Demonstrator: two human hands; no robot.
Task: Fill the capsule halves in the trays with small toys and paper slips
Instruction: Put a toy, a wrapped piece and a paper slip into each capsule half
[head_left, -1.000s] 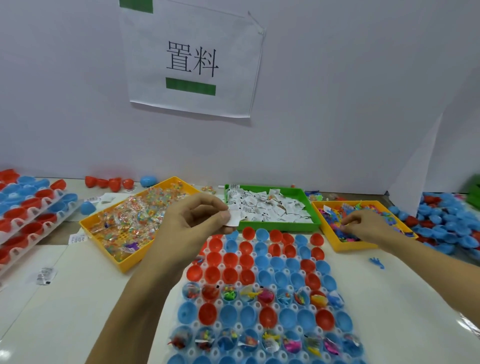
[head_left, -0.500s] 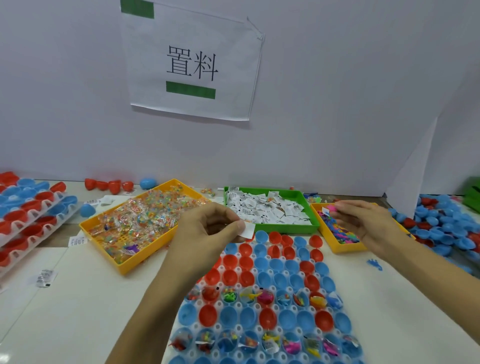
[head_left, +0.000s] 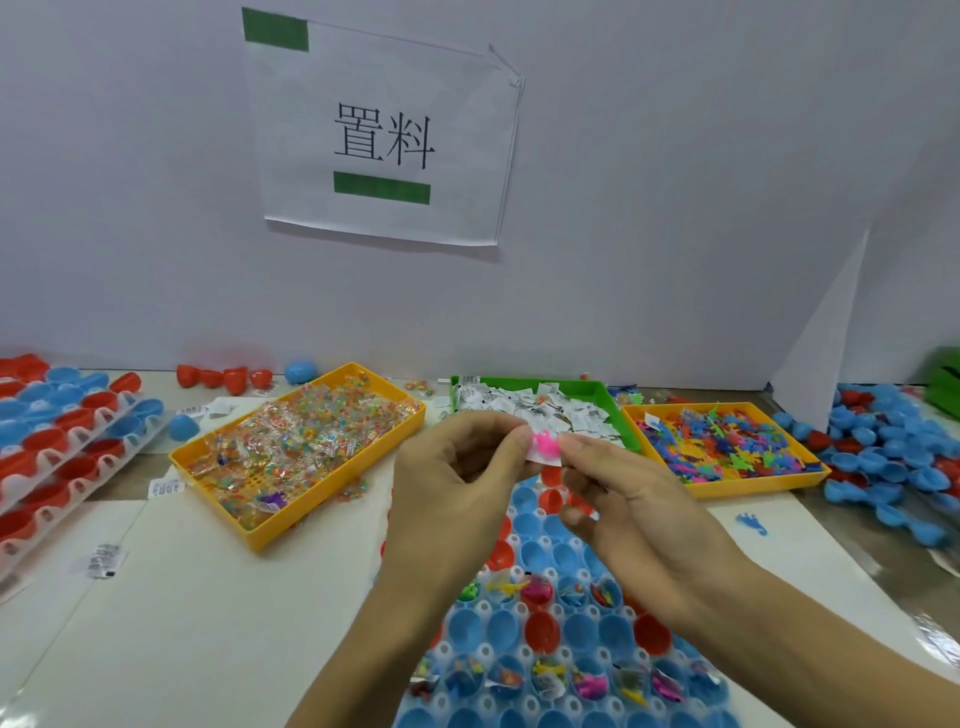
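Note:
My left hand (head_left: 457, 483) and my right hand (head_left: 623, 499) meet above the far end of the capsule tray (head_left: 540, 639). Between their fingertips are a white paper slip (head_left: 537, 454) and a small pink toy (head_left: 546, 445); the left pinches the slip and the right presses the toy against it. The tray holds red and blue capsule halves. Two of its rows contain small toys and slips; the rows between them look bare. My hands hide the tray's far rows.
Behind the hands stand a yellow tray of wrapped toys (head_left: 296, 441), a green tray of paper slips (head_left: 540, 410) and a yellow tray of small plastic toys (head_left: 727, 447). Stacked capsule trays (head_left: 57, 436) lie far left, loose blue halves (head_left: 893, 457) far right. A blue toy (head_left: 751, 522) lies on the table.
My right hand has lifted out of the right yellow tray with a pink toy and moved left to meet my left hand, which has kept holding the paper slip.

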